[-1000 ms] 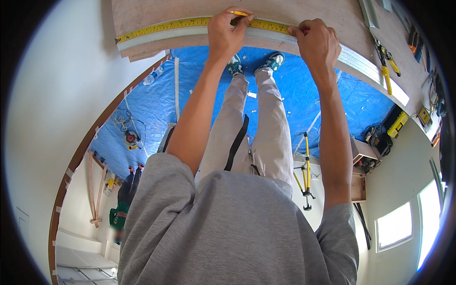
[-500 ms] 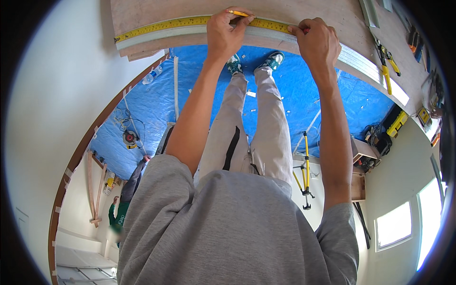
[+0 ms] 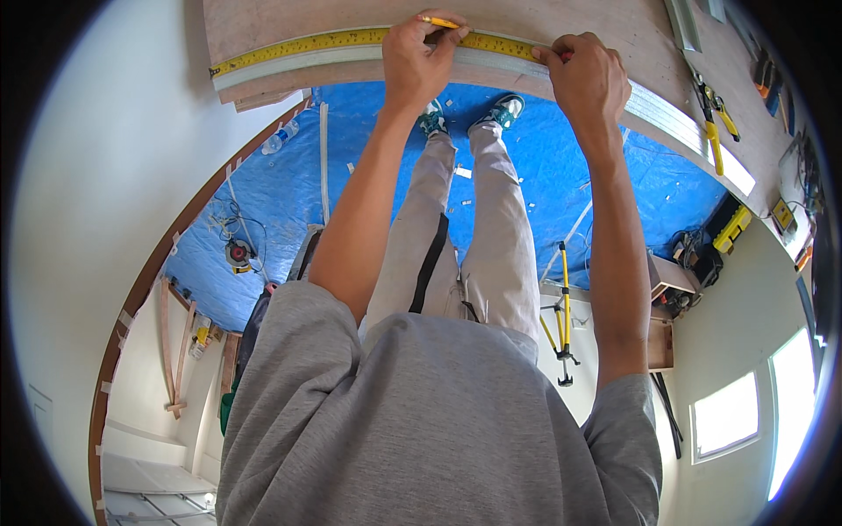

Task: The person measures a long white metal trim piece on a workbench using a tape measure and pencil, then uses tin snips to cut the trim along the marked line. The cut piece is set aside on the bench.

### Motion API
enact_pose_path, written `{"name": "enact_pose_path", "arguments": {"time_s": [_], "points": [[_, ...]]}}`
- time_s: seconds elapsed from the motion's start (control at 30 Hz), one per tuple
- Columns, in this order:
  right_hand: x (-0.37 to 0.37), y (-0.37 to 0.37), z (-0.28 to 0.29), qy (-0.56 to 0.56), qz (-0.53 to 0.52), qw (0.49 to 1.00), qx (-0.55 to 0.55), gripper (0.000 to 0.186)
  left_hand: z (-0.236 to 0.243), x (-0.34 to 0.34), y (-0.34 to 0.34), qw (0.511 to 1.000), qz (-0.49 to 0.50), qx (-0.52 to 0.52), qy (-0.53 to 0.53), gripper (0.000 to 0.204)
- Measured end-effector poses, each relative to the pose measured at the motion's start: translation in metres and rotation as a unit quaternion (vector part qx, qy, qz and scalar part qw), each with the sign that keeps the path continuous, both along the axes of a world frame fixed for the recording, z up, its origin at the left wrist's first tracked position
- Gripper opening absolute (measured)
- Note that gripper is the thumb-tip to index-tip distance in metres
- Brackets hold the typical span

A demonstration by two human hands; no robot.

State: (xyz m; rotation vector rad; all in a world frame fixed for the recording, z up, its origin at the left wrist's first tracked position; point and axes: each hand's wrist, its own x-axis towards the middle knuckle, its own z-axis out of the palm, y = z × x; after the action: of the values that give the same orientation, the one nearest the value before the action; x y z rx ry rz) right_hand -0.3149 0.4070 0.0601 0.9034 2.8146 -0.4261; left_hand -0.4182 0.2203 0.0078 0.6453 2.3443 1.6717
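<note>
A yellow tape measure blade (image 3: 298, 51) stretches along a silver metal strip (image 3: 263, 74) at the edge of a plywood board (image 3: 316, 17). My left hand (image 3: 421, 61) pinches a yellow pencil (image 3: 445, 23) over the blade. My right hand (image 3: 589, 79) is closed on the blade farther right, with a small red piece, possibly the tape measure's case, mostly hidden under the fingers. Yellow-handled snips (image 3: 712, 140) lie on the board beside my right hand.
A blue tarp (image 3: 491, 184) covers the floor, with a water bottle (image 3: 281, 137), a power tool with cord (image 3: 239, 254) and a yellow-black tripod (image 3: 566, 307). More tools (image 3: 763, 79) lie at the board's right. A person's dark-clothed leg (image 3: 256, 311) shows at left, mostly hidden.
My hands hold nearly the same positions on the tape and pencil. The other person at left has moved mostly out of sight behind my left arm and shirt.
</note>
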Motion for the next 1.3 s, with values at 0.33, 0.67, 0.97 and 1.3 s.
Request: {"name": "enact_pose_path", "arguments": {"time_s": [0.33, 0.67, 0.97, 1.3], "points": [[-0.0007, 0.0000, -0.0003, -0.003, -0.001, 1.000, -0.002, 0.030, 0.0012, 0.0001, -0.0014, 1.000, -0.008, -0.022, -0.011, 0.008], [-0.0007, -0.0009, 0.0013, -0.002, -0.004, 1.000, -0.003, 0.029, 0.0035, -0.0022, -0.0018, 0.999, -0.017, -0.039, -0.015, 0.014], [-0.0002, -0.0007, 0.0005, -0.010, -0.003, 1.000, 0.001, 0.030, 0.0055, -0.0020, -0.0026, 0.999, -0.026, -0.033, -0.020, 0.014], [-0.0006, -0.0013, 0.0013, -0.005, -0.001, 1.000, 0.005, 0.030, 0.0047, -0.0015, -0.0025, 0.999, -0.019, -0.021, -0.044, 0.013]]}}
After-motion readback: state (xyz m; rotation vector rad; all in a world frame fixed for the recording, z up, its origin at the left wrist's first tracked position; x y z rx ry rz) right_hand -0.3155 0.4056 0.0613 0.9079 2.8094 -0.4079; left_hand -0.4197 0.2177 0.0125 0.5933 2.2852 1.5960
